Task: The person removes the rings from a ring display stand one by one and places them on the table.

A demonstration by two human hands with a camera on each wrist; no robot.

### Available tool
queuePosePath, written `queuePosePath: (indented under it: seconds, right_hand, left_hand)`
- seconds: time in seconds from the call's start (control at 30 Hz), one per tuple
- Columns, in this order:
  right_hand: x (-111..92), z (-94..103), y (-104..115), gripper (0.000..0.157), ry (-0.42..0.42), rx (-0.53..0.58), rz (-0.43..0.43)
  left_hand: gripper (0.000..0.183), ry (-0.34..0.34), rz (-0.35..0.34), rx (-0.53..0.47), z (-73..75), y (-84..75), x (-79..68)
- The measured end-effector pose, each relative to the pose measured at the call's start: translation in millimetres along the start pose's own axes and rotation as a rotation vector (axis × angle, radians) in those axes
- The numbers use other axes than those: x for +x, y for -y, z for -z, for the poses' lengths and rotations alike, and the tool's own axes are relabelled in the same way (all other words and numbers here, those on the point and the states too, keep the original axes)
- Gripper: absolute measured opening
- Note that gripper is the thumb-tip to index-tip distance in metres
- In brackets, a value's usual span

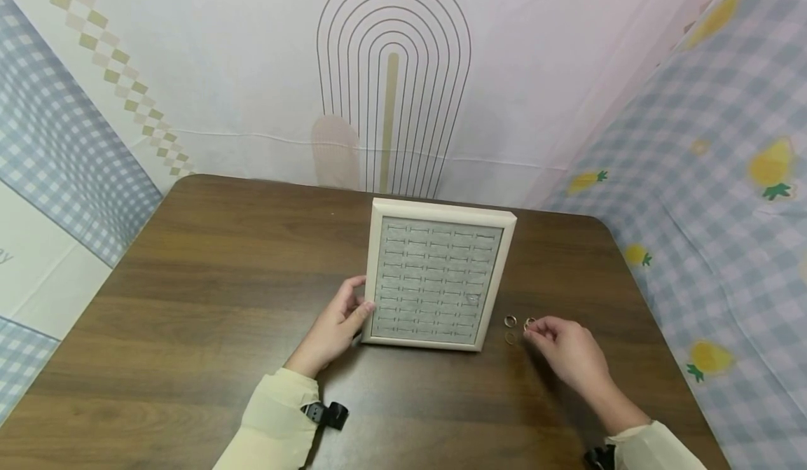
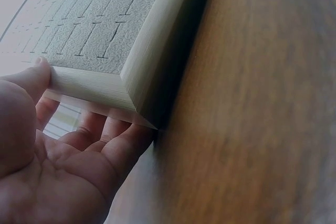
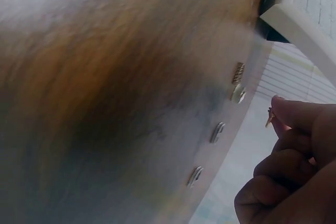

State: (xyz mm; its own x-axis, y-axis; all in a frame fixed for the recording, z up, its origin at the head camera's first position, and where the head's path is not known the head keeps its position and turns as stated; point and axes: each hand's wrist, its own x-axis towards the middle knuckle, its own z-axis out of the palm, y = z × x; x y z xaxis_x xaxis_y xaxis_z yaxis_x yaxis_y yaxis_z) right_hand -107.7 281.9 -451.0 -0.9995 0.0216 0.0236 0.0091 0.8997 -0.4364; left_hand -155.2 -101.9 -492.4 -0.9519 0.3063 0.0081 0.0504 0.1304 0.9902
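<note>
A cream-framed ring display board (image 1: 440, 209) stands tilted back on the table, its grey pad (image 1: 429, 281) cut with rows of slots. My left hand (image 1: 337, 323) grips the board's lower left side, with the thumb on the front of the frame and the fingers behind it. A small shiny piece (image 1: 472, 299) shows on the pad toward the lower right. To the right of the board, my right hand (image 1: 570, 351) pinches a small gold ring (image 3: 269, 117) between thumb and forefinger. Beside that hand, several rings (image 1: 510, 321) rest on the table.
The brown wooden table (image 1: 189, 302) has rounded far corners. Behind it hangs a white patterned cloth (image 1: 239, 71), and a blue checked cloth (image 1: 719, 246) hangs along the right side. Black straps (image 1: 328, 414) circle the sleeved wrists.
</note>
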Motion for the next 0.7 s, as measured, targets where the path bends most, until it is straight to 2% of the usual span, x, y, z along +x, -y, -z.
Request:
queuePosePath:
  seconds: [0.43, 0.7]
  right_hand:
    - [2.1, -3.3, -18.6, 0.009, 0.166, -0.016, -0.084]
    - [2.9, -6.8, -24.3, 0.006, 0.198, -0.032, -0.109]
  left_hand:
    - [0.041, -0.003, -0.006, 0.000, -0.5, -0.9, -0.5]
    - [0.043, 0.012, -0.004, -0.001, 0.0, -0.6, -0.2]
